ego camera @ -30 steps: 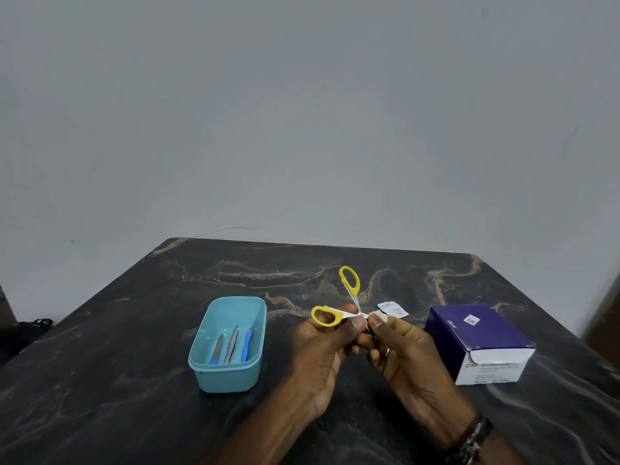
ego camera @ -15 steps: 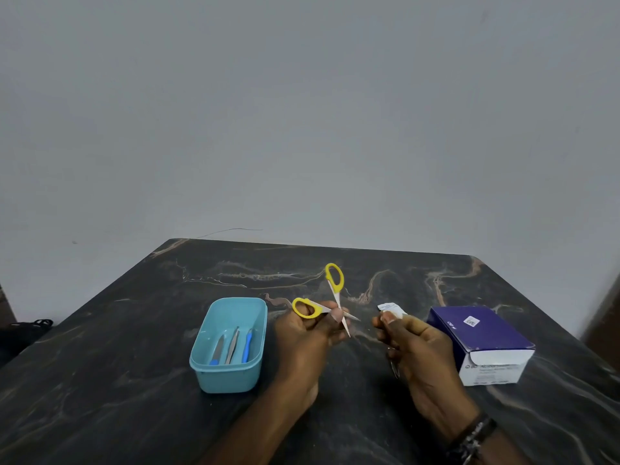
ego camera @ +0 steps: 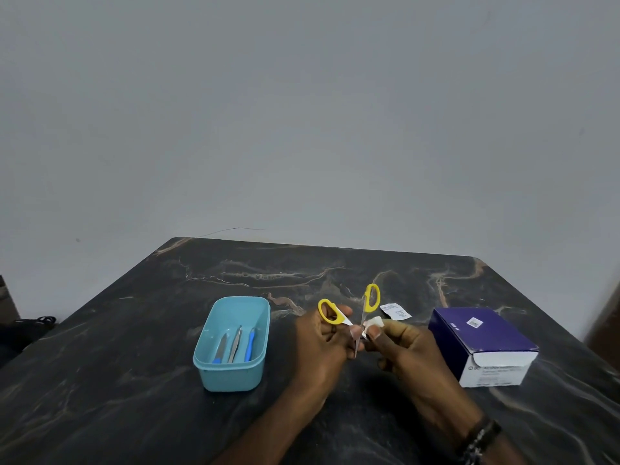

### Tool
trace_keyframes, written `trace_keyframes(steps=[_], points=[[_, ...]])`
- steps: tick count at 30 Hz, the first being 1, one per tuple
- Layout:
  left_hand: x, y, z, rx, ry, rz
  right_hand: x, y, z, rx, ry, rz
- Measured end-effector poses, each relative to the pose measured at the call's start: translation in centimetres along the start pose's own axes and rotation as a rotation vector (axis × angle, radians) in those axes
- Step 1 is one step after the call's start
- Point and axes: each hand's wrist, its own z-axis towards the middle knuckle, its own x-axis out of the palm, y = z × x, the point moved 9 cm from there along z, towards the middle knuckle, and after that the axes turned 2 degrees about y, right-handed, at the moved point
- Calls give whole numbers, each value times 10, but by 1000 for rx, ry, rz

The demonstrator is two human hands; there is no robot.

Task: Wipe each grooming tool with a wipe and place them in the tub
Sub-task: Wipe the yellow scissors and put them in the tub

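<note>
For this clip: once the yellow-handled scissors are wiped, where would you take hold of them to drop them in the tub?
Probably by the yellow handle loops of the small yellow-handled scissors, coming from above and behind. The loops point up and away, clear of both hands, while the open blades cross low between the left hand and the right hand pinching the white wipe. The turquoise plastic tub sits left.

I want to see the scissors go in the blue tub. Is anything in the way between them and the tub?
Nothing visible blocks the way. The left hand holds the scissors just right of the tub, with only bare table between. The tub's top is open; three tools lie inside.
</note>
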Motion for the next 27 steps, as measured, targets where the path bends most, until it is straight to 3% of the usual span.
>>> trace_keyframes(steps=[11,27], points=[[9,-3,-3,55,76,1,6,-3,0,6,56,40],[5,-10,-5,82,34,12,-21,-23,11,104,-120,237]])
